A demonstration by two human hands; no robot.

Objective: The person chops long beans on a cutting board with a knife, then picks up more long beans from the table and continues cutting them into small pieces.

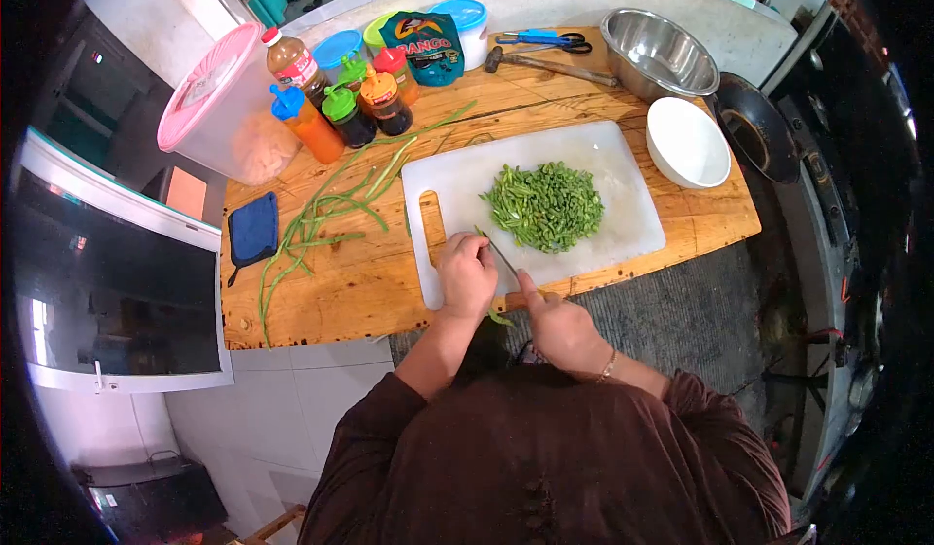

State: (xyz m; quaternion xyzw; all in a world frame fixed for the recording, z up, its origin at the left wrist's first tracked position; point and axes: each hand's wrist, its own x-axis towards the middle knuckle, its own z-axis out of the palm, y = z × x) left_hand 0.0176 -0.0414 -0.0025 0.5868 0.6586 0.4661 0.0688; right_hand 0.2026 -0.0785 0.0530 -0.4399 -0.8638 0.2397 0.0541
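Near the front edge of a white cutting board (pixel 628 224), my left hand (pixel 467 277) is closed on green beans, with a tip showing above the fingers. My right hand (pixel 564 331) is wrapped round a knife (pixel 503 256), its blade slanting up beside my left fingers. Chopped green beans (pixel 547 206) lie heaped on the board just beyond both hands. A piece of green bean (pixel 499 319) shows below the board's front edge, between my hands. Long whole beans (pixel 331 204) are spread over the wooden table (pixel 360 297) at the left.
Sauce bottles (pixel 316 127), a pink-lidded tub (pixel 229 107) and a blue cloth (pixel 253 229) are at the left. A green pouch (pixel 425 51), a hammer (pixel 555 66) and scissors (pixel 555 43) lie behind. At the right are a white bowl (pixel 688 143), a steel bowl (pixel 662 54) and a pan (pixel 757 128).
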